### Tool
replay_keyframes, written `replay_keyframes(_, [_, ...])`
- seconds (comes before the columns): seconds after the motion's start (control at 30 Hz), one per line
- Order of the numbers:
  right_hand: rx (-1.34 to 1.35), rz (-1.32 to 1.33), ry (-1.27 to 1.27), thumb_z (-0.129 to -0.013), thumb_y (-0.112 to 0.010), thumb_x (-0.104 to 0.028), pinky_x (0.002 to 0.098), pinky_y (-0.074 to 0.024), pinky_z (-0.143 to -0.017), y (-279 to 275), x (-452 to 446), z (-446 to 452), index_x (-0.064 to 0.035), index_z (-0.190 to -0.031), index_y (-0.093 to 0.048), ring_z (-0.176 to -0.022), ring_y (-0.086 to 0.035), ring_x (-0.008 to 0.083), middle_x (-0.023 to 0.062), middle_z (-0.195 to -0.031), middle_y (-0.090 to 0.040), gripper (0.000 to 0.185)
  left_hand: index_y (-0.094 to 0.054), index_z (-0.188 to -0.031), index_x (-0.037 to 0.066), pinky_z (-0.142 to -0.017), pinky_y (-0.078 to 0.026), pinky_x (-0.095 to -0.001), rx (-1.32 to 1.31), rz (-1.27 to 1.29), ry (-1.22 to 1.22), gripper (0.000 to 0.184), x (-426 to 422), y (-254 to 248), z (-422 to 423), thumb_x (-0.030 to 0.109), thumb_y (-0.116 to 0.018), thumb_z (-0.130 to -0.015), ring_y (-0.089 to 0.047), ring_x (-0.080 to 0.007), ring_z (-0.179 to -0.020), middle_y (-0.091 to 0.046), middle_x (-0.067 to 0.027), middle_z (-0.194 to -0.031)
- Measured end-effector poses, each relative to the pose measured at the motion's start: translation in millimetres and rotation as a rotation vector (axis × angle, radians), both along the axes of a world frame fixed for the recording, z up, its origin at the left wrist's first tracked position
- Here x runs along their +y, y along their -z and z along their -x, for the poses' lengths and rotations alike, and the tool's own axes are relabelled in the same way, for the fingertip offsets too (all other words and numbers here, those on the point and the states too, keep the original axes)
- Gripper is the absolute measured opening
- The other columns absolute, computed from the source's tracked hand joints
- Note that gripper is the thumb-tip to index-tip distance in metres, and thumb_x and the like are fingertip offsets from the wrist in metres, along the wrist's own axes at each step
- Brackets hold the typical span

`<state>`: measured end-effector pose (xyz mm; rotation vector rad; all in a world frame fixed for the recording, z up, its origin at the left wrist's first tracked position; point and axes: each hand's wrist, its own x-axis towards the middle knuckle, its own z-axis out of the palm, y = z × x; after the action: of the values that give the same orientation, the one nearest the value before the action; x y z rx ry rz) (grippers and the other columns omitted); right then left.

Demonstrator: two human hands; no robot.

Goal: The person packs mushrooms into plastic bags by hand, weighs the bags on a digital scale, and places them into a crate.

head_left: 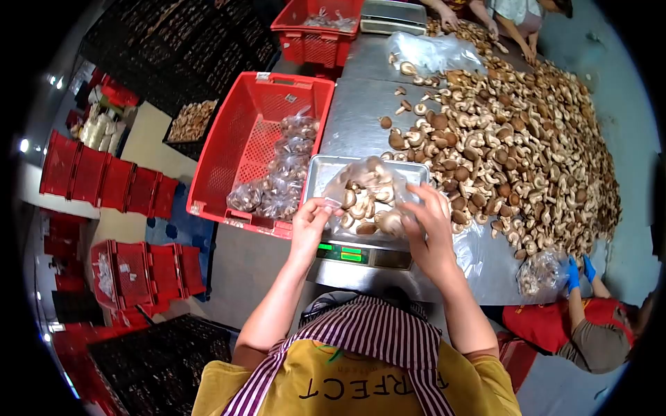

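A clear plastic bag (361, 182) partly filled with brown-capped mushrooms (361, 206) lies on the metal tray of a weighing scale (326, 165). My left hand (310, 225) pinches the bag's left edge between thumb and fingers. My right hand (431, 229) is at the bag's right side, fingers curved and apart. Just off its fingertips is a motion-blurred mushroom (390, 223), over the bag's mouth. Green lit digits show on the scale's display (350, 254), below the tray.
A large mushroom pile (513, 145) covers the table's right side. Left of the scale, a red crate (208, 163) holds several filled bags (284, 173). A co-worker's blue-gloved hands (573, 274) are by another bag (542, 272) at right; other people's hands (449, 19) work at the far end.
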<state>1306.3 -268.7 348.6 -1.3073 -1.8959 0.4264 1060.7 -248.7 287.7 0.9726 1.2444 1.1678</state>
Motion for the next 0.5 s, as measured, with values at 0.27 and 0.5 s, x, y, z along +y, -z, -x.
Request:
replay_keyframes(0.27, [-0.171,0.134,0.346,-0.075,-0.074,-0.028,0.0447,-0.0328,-0.105,30,0,13,0.0011,-0.126,-0.050,-0.124,-0.042,0.0371,0.0205,-0.129,-0.049,0.064,-0.060,-0.097,0.004,-0.080,-0.046,-0.0243,-0.118,0.017,0.068,0.008,-3,10,21,0.007,-0.052,-0.095,-0.062,-0.0108,-0.086,-0.069,-0.0059,-0.089])
replay_keyframes(0.5, [0.477,0.429,0.321,-0.092,-0.060,-0.020,0.0314,-0.0450,-0.079,64,30,-4,-0.0018,-0.089,-0.063,-0.082,-0.059,0.0185,0.0053,-0.087,-0.064,0.018,-0.059,-0.095,0.003,-0.080,-0.047,-0.0261,-0.173,-0.115,0.175,0.010,29,-4,28,0.011,-0.051,-0.095,-0.062,-0.0118,-0.082,-0.066,-0.0048,-0.084])
